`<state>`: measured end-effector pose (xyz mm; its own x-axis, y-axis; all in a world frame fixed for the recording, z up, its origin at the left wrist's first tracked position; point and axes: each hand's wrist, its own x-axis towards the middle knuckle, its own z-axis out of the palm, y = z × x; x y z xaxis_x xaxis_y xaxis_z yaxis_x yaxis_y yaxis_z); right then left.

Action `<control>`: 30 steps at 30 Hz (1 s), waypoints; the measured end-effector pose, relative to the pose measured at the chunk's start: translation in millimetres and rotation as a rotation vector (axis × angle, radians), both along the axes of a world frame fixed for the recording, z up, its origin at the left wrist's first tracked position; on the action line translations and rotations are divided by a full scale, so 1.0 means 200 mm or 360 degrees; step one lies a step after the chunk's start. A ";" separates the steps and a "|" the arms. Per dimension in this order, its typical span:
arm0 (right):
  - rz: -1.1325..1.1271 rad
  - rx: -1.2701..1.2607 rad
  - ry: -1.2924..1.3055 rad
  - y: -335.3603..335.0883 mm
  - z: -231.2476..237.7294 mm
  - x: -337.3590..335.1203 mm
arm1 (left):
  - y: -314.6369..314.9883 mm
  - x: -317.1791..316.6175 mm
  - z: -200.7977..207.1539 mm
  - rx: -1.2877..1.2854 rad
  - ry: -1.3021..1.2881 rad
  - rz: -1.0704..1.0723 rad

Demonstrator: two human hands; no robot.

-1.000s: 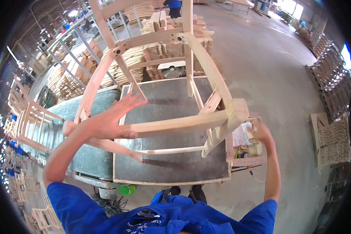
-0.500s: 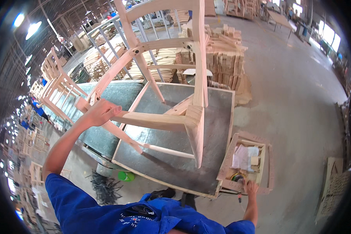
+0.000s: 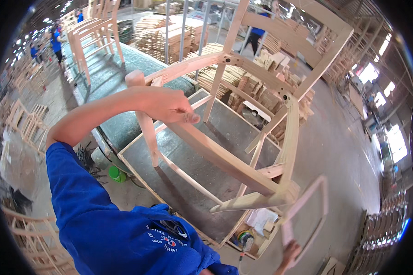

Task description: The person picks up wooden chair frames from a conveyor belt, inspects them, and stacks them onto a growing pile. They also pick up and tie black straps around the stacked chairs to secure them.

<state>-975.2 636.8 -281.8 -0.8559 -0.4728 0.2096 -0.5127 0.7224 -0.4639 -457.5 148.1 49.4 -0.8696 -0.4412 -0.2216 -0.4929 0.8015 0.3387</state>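
Note:
An unpainted wooden chair frame (image 3: 225,156) without a seat panel stands tilted on the dark-topped work table. My left hand (image 3: 170,105) is closed over its near seat rail, by the left front leg. At the lower right my right hand (image 3: 291,252) grips a thin, open pale wooden frame (image 3: 326,195), raised beside the chair's right front corner and slightly blurred. Below that corner, a shallow wooden box (image 3: 264,247) holds crumpled white paper (image 3: 260,220), a small wood block and a round power tool (image 3: 245,239) with a hose.
A green-topped bench (image 3: 110,110) runs off to the far left with finished chair frames (image 3: 94,39) on it. Stacks of cut wood (image 3: 174,36) and metal rails stand behind the table. A green container (image 3: 117,174) sits below the table's left edge. Several people work farther off.
My right hand has left the round tool in the box and lifted the pale frame off the box's top. My view has turned; the left hand stays on the chair.

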 end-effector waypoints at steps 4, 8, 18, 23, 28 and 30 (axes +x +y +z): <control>-0.0287 -0.0178 0.0371 -0.21 0.70 0.08 | -0.24 0.00 0.17 -0.0021 0.0565 -0.0287; -0.0431 -0.0161 0.0471 -0.50 1.41 0.29 | -0.43 -0.11 0.36 -0.0132 0.1215 -0.0382; -0.0299 -0.0394 0.1192 -1.37 2.35 1.15 | -0.42 -0.39 0.77 0.0887 0.2077 -0.0371; 0.0132 -0.0416 0.1593 -1.59 2.29 1.36 | -0.31 -0.40 0.64 0.0578 0.2138 -0.0108; 0.0267 -0.0901 0.2517 -1.54 2.39 1.28 | -0.37 -0.20 0.59 0.0395 0.2206 0.0752; 0.0183 -0.0994 0.2217 -1.48 2.44 1.19 | -0.41 -0.08 0.59 0.0256 0.2248 0.0643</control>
